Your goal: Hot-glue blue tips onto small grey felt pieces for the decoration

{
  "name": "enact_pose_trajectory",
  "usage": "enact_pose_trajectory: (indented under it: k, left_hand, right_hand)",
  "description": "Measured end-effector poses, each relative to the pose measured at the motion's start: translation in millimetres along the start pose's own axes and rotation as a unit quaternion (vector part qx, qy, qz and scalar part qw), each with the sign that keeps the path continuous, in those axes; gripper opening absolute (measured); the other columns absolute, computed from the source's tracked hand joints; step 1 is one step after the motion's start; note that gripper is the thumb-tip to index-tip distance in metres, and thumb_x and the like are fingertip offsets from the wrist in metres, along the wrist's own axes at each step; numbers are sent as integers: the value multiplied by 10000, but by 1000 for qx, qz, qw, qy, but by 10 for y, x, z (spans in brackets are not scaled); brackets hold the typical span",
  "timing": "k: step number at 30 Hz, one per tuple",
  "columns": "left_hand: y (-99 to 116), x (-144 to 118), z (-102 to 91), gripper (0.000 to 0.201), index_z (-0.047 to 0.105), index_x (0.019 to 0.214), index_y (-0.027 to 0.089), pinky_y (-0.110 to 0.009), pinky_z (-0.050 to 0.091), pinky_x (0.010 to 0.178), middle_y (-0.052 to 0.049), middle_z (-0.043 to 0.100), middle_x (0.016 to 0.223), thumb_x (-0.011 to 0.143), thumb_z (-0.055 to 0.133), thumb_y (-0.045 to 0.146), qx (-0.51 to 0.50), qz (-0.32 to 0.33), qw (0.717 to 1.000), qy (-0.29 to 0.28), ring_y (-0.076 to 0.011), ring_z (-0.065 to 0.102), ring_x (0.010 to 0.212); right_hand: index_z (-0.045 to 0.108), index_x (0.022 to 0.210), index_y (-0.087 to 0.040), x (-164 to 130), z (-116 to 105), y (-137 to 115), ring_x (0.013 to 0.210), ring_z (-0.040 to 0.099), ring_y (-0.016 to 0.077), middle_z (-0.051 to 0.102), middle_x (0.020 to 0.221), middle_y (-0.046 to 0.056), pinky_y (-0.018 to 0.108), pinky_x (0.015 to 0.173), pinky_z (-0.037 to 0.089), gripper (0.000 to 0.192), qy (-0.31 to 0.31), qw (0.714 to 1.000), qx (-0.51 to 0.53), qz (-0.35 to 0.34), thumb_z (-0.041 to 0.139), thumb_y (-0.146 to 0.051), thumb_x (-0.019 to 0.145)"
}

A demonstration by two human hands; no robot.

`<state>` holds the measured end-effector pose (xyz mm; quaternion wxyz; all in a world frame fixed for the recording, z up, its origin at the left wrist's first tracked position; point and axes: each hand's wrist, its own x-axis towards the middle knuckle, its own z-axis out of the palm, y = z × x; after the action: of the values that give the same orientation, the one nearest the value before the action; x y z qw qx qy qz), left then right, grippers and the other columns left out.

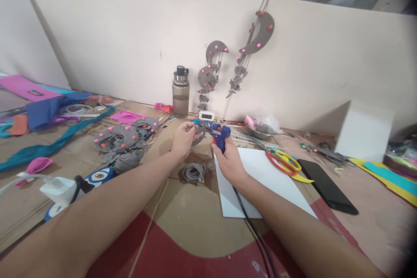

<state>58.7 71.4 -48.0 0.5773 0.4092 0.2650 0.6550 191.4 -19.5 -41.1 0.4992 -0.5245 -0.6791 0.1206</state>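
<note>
My right hand (230, 160) is wrapped round the handle of a blue glue gun (220, 135), whose black cord (250, 221) runs down toward me. The gun's nozzle points left, at a small grey felt piece (198, 139) pinched in my left hand (183, 140). My fingers partly hide that piece, so its full shape does not show. Below both hands a coiled bundle of grey cord (193, 173) lies on the cardboard. Under my right wrist is a white board (247, 169).
Red and yellow scissors (285, 163) and a black phone (327, 186) lie right. A water bottle (180, 93) and small clock (206, 115) stand behind. Grey felt moons (115, 138) with pompoms lie left, near a power strip (97, 177). A moon garland (265, 30) hangs on the wall.
</note>
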Motion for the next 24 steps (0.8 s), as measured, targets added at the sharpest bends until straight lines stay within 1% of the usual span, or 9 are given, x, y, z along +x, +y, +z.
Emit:
enact_pose_trajectory:
  k: [4, 9, 13, 17, 24]
  left_hand:
    - [14, -24, 25, 176, 586, 737, 140, -358, 561, 826, -1, 625, 720, 683, 729, 226, 1, -1, 1000, -3, -99, 622, 699]
    - [9, -19, 31, 166, 586, 713, 145, -349, 564, 821, 25, 598, 654, 670, 732, 214, 1, -2, 1000, 6, -85, 613, 659]
    - [6, -14, 23, 176, 594, 726, 140, -355, 564, 830, 8, 634, 712, 670, 738, 223, 2, -2, 1000, 3, -84, 622, 678]
    - [7, -16, 17, 204, 584, 724, 143, -351, 563, 825, 7, 636, 713, 662, 755, 235, -1, -3, 1000, 4, -91, 630, 681]
    - [19, -29, 17, 226, 598, 748, 140, -342, 554, 815, -15, 664, 782, 651, 768, 253, -3, 0, 1000, 2, -119, 657, 737]
  right_hand:
    - [496, 1191, -192, -9, 8, -2, 864, 599, 232, 649, 990, 91, 397, 835, 477, 318, -4, 1000, -4, 8, 471, -290, 889]
    - [505, 1172, -185, -11, 5, -16, 858, 600, 238, 648, 980, 100, 410, 831, 482, 299, -4, 1000, -9, 8, 471, -277, 890]
    - [510, 1165, -191, -13, 7, -8, 869, 604, 242, 650, 991, 104, 416, 837, 483, 292, 4, 1000, -12, 3, 475, -281, 890]
    - [517, 1164, -186, -14, 12, -2, 871, 608, 243, 658, 992, 103, 414, 835, 486, 296, 5, 1000, -12, 9, 477, -284, 888]
    - [485, 1254, -158, -10, 9, 4, 968, 601, 255, 642, 1108, 132, 423, 901, 464, 386, 14, 1000, -20, 16, 476, -269, 884]
